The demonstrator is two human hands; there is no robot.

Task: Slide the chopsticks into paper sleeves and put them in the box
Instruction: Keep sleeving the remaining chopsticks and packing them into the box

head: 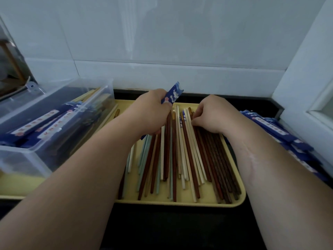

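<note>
Chopsticks (173, 156) of dark red-brown wood, cream and pale green lie loose, lengthwise and overlapping. They fill the flat yellow plastic tray (180, 202) in the centre and lower centre of the frame. At the left edge stands the clear rectangular plastic box (36, 152), open on top. It holds sleeved pairs (45, 123) in blue and white wrappers laid slantwise, with some bare stick ends at its far corner. Along the right edge, just beside the tray, lies a pile of dark blue paper sleeves (288, 139). The left hand (151, 112), over the tray's far end in the upper centre, has its fingers curled round one blue patterned paper sleeve (173, 93), whose top slants up to the right. The right hand (210, 114), near it, rests on the far ends of the sticks with its fingers bent down among the cream ones; whether they pinch one I cannot tell.
</note>
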